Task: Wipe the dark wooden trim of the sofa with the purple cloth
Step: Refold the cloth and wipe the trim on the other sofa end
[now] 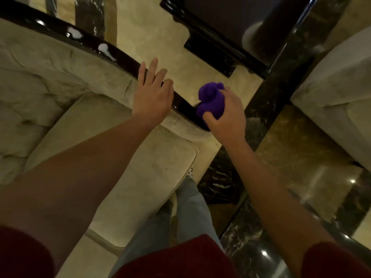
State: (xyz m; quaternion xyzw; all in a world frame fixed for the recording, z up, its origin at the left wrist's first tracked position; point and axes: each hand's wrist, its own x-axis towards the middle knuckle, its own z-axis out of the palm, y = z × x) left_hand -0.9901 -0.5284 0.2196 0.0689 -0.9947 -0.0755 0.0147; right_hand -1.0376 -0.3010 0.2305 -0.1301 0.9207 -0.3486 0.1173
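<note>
A glossy dark wooden trim (60,31) curves along the top edge of a beige sofa (50,93), from the upper left down to the middle. My right hand (226,115) is closed around a bunched purple cloth (210,99), which presses on the lower end of the trim. My left hand (152,93) lies flat on the trim and sofa edge just left of the cloth, fingers spread, holding nothing. White smears (105,49) sit on the trim further up to the left.
A dark glossy table (216,49) with a dark cylinder on it stands beyond the trim on the marble floor (301,157). A second beige sofa piece (337,97) is at the right. My jeans-clad legs (180,217) stand beside the seat cushion.
</note>
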